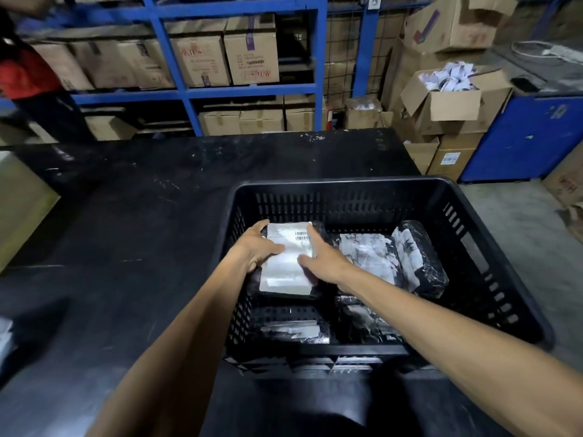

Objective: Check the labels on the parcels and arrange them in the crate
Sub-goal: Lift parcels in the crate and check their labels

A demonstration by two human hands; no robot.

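A black slotted plastic crate stands on the black table, at its right side. Inside lie several black-wrapped parcels with white labels. The top left parcel shows a large white label with barcodes facing up. My left hand grips this parcel's left edge, with the thumb lying on the label. My right hand rests on the parcel's right side, its fingers spread across the label. Another parcel leans at the crate's right, and two more lie near the front wall.
Blue shelving with cardboard boxes runs behind the table. Open boxes are piled at the back right beside a blue cabinet. A person in red stands at the far left. A tan box sits at the table's left.
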